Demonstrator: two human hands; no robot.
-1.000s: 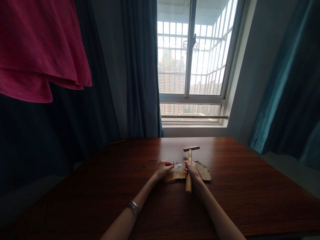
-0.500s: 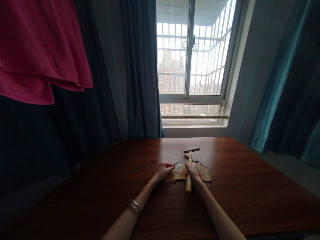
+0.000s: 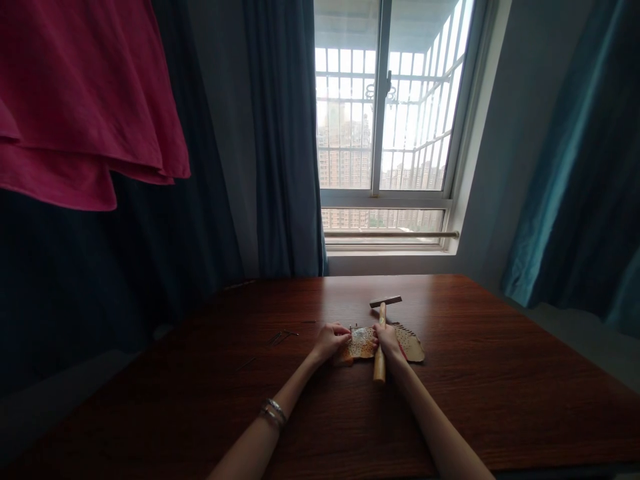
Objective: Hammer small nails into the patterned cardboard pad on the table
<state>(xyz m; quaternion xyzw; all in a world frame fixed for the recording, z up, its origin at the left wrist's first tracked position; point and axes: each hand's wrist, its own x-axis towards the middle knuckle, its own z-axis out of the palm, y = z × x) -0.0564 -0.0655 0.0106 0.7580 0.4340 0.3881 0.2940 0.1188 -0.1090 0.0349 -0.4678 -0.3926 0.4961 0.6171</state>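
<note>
Currently both hands work at mid-table, at 12 o'clock from the wearer. Right hand [image 3: 388,340]: fingers wrapped closed round the pale wooden handle of a small hammer with a dark flat metal head [image 3: 379,360]. The grip sits high on the handle; the butt end sticks out toward 6 o'clock, and the head lies at 12 o'clock of the fist, low over the table and roughly level. Left hand [image 3: 330,341]: fingers curled narrow, tips drawn together at the left end of a tan wooden board, irregular in outline and dotted with small holes [image 3: 413,348]. The board lies flat on the dark reddish-brown wooden table [image 3: 500,400], under and between the two hands, its right end showing at 3 o'clock of the right hand. A few thin upright nails [image 3: 353,327] stand on the board just beside the left fingertips; whether one is pinched between them is too small to tell. Loose dark nails [image 3: 283,335] lie scattered on the table at 9 o'clock of the left hand, near but apart. Two metal bangles [image 3: 273,412] sit on the left wrist. Surroundings: barred window [image 3: 385,120] at 12 o'clock, dark blue curtain [image 3: 285,133] at 11, hanging pink cloth [image 3: 85,100] at 10, teal curtain [image 3: 575,167] at 2.
</note>
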